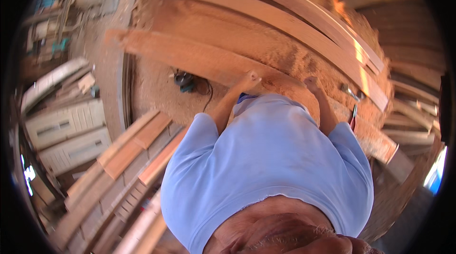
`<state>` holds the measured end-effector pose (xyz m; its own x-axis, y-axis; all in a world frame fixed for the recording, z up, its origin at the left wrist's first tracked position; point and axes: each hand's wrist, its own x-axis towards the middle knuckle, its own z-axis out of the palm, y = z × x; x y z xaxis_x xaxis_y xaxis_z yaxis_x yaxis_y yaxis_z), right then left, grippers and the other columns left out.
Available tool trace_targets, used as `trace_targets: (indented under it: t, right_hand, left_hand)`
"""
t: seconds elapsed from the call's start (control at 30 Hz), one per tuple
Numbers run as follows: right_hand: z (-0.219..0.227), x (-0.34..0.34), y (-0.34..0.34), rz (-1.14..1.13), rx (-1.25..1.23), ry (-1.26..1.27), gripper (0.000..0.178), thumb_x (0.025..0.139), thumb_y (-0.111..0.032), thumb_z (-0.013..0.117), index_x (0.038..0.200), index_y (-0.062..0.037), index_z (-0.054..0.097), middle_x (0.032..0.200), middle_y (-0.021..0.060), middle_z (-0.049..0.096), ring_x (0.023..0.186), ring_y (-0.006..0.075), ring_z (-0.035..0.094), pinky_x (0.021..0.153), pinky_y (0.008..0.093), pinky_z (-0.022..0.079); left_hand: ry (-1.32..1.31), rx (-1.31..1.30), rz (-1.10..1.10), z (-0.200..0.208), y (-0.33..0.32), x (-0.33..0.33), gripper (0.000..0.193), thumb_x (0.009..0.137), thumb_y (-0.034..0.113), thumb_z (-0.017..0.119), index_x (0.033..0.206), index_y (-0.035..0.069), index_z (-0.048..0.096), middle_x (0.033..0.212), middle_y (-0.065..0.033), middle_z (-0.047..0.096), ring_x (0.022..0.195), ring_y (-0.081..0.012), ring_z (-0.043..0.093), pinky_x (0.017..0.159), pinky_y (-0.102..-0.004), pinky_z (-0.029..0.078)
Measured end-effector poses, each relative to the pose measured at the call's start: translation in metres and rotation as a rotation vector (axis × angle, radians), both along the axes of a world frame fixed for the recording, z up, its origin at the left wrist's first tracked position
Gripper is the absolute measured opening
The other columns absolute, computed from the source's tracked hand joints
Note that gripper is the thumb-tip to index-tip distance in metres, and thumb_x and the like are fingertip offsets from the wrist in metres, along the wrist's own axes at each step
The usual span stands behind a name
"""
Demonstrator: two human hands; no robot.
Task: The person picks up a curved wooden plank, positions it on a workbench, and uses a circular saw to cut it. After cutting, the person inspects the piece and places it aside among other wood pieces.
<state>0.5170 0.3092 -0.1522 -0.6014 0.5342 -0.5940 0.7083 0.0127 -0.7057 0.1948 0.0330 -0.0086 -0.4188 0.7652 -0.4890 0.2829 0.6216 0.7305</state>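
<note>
two hands (249,80) on one long plank (190,57)

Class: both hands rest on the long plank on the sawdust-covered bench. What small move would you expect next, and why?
Probably a short push of the long plank along the bench: the left hand and right hand both lie on its near edge, gripping no tool.

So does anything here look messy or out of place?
Yes: sawdust lies thick over the work surface, around the long plank that both hands, left hand and right hand, rest on. A dark power tool sits half sunk in it.
</note>
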Motion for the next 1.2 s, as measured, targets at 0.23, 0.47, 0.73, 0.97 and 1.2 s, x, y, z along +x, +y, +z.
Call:
trace_targets:
  t: [0.23, 0.47, 0.73, 0.97, 1.2]
  right_hand:
    - [0.026, -0.044, -0.004, 0.151, -0.240, 0.012, 0.021, 0.095, -0.033, 0.070, 0.088, -0.0143, 0.063, 0.076, -0.0023, 0.056, 0.064, 0.0108, 0.055, 0.052, 0.0291, 0.044]
    - [0.045, -0.117, -0.016, 0.477, -0.158, -0.067, 0.026, 0.096, -0.031, 0.068, 0.078, -0.0144, 0.061, 0.065, -0.0032, 0.053, 0.051, 0.0106, 0.052, 0.044, 0.0287, 0.039]
    - [0.073, -0.224, -0.076, 0.773, -0.110, 0.034, 0.026, 0.098, -0.027, 0.067, 0.080, -0.0089, 0.061, 0.065, -0.0020, 0.054, 0.052, 0.0108, 0.053, 0.045, 0.0293, 0.040]
    - [0.088, -0.296, -0.181, 0.919, 0.004, 0.084, 0.023, 0.099, -0.027, 0.066, 0.091, -0.0057, 0.065, 0.073, 0.0000, 0.057, 0.056, 0.0113, 0.055, 0.047, 0.0284, 0.040]
    - [0.123, -0.334, -0.298, 0.958, -0.121, -0.152, 0.019, 0.099, -0.024, 0.065, 0.097, -0.0050, 0.066, 0.072, -0.0021, 0.054, 0.055, 0.0081, 0.051, 0.044, 0.0244, 0.034]
  left_hand:
    - [-0.113, 0.004, 0.460, 0.020, -0.060, 0.029, 0.040, 0.091, 0.038, 0.076, 0.108, 0.002, 0.072, 0.103, -0.0208, 0.076, 0.098, -0.0357, 0.072, 0.089, -0.0452, 0.057]
    - [0.058, -0.078, 0.860, 0.007, -0.220, 0.114, 0.036, 0.091, 0.037, 0.073, 0.094, 0.002, 0.073, 0.090, -0.0185, 0.075, 0.085, -0.0293, 0.071, 0.076, -0.0444, 0.056]
    - [-0.303, -0.015, 1.396, -0.063, -0.316, 0.254, 0.035, 0.091, 0.035, 0.074, 0.077, 0.003, 0.072, 0.067, -0.0097, 0.066, 0.060, -0.0205, 0.061, 0.058, -0.0405, 0.047]
    - [-0.478, 0.274, 1.611, -0.099, -0.346, 0.293, 0.033, 0.094, 0.036, 0.072, 0.079, 0.006, 0.072, 0.067, -0.0089, 0.066, 0.053, -0.0182, 0.057, 0.048, -0.0398, 0.041]
    - [-0.377, -0.126, 1.445, -0.095, -0.457, 0.202, 0.035, 0.096, 0.039, 0.072, 0.086, 0.006, 0.073, 0.068, -0.0070, 0.066, 0.052, -0.0182, 0.058, 0.046, -0.0383, 0.043]
